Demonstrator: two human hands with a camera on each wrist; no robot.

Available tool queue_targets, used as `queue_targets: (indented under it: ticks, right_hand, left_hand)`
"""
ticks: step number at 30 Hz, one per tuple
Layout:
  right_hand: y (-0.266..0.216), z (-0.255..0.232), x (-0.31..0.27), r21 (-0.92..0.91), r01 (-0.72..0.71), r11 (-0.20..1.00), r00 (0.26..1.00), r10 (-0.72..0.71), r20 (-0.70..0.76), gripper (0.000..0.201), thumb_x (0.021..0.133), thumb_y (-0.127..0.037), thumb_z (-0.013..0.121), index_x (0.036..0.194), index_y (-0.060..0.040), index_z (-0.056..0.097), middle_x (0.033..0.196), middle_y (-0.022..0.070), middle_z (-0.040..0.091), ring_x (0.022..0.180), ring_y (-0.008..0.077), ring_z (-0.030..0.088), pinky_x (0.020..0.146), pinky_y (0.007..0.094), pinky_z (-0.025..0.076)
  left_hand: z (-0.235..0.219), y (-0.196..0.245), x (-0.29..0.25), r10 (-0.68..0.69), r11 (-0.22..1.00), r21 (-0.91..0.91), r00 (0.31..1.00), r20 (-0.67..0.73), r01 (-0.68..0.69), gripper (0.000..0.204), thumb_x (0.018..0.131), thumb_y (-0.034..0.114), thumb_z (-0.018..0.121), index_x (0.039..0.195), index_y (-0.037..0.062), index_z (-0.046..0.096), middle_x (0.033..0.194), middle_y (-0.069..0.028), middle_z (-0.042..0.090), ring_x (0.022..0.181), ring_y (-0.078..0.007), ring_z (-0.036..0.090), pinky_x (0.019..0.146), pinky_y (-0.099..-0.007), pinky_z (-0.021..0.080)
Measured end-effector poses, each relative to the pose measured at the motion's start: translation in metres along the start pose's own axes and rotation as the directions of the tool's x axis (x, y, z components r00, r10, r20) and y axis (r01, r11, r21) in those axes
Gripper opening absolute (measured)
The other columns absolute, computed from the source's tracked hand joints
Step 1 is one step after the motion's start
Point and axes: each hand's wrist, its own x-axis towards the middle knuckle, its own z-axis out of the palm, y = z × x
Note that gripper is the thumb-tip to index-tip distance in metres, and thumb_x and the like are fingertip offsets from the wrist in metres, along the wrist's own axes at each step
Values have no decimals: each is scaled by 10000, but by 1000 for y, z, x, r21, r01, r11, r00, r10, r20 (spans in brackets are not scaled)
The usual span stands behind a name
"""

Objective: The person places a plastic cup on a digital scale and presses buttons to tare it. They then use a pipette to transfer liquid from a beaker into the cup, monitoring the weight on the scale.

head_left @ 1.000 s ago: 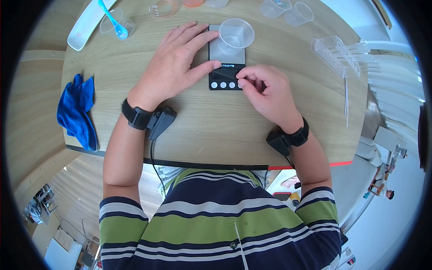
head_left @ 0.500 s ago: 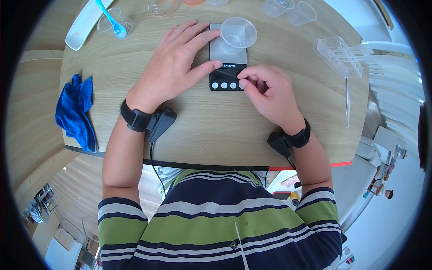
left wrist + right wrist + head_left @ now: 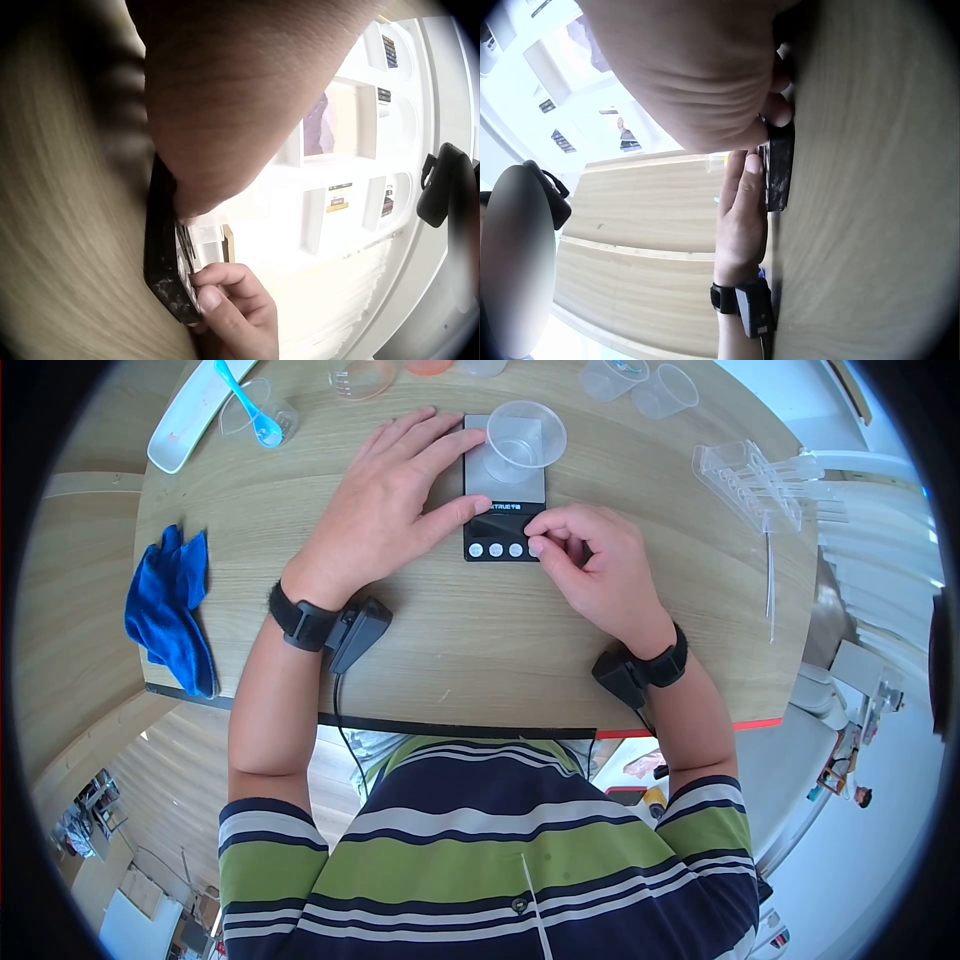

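Note:
A small black digital scale with a silver weighing plate lies flat on the table, a row of round white buttons along its near edge. A clear plastic cup stands on the plate. My left hand lies spread at the scale's left side, its fingers straight, thumb tip on the scale and index fingertip close by the cup. At the right edge, my right hand has its fingers curled, with thumb and index tip holding the scale beside the last button. The right wrist view shows more curled fingers against the scale's side.
At the back left are a white tray and a clear cup with a blue spoon. A blue cloth lies at left. More clear cups stand at the back. A clear plastic rack lies right.

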Motion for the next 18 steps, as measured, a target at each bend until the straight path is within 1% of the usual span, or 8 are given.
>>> queue_targets:
  ticks: [18]
  right_hand:
    - [2, 2, -1, -11, 27, 1000, 999, -27, -17, 141, 896, -19, 808, 988, -114, 761, 743, 11, 670, 572, 162, 562, 593, 341, 438]
  left_hand:
    - [1, -1, 0, 1, 1000, 10, 1000, 0, -1, 631, 982, 332, 817, 1534, 90, 630, 1598, -163, 608, 1527, -425, 496, 1277, -524, 378]
